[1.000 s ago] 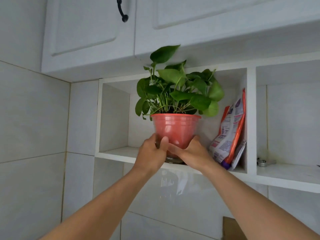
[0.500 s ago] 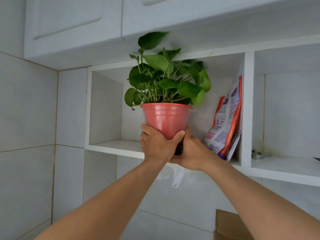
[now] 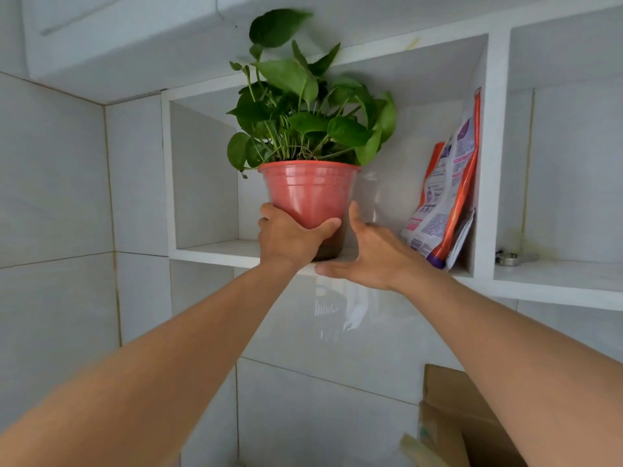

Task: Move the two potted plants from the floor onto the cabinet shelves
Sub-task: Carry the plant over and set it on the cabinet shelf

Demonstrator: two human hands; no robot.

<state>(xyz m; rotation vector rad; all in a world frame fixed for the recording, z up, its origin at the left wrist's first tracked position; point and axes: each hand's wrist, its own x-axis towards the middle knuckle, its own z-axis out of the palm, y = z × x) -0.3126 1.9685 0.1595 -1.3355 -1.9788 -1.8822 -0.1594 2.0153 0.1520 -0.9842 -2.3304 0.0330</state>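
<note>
**Seating a leafy pot in the left cubby**

Sitting at the front lip of the shelf (image 3: pixel 215 252), the pot (image 3: pixel 308 197) looks to have its base on or just at the edge, inside the left cubby, though the wrist hides the exact contact. The left hand (image 3: pixel 290 237) wraps the lower wall, thumb across the front, fingers curled round the far side. The right hand (image 3: pixel 367 254) is spread flat and holds nothing; its thumb stands up just beside the pot and its fingers lie along the shelf edge below the base.

The pot is thin, glossy, reddish plastic, tapered and ribbed near the rim, with a darker band low down that may be damp soil or water showing through. Judging by that, it is likely bottom-heavy but not much of a load, and the smooth wall could slip or flex if squeezed. Low on the taper, or under the base, seems the safest hold. The plant (image 3: pixel 303 109) is soft, with broad leaves on thin stems; its top leaf reaches past the cubby's upper frame and may brush it. A crinkled foil bag (image 3: pixel 448 197) leans against the right partition, well apart from the pot.
</note>
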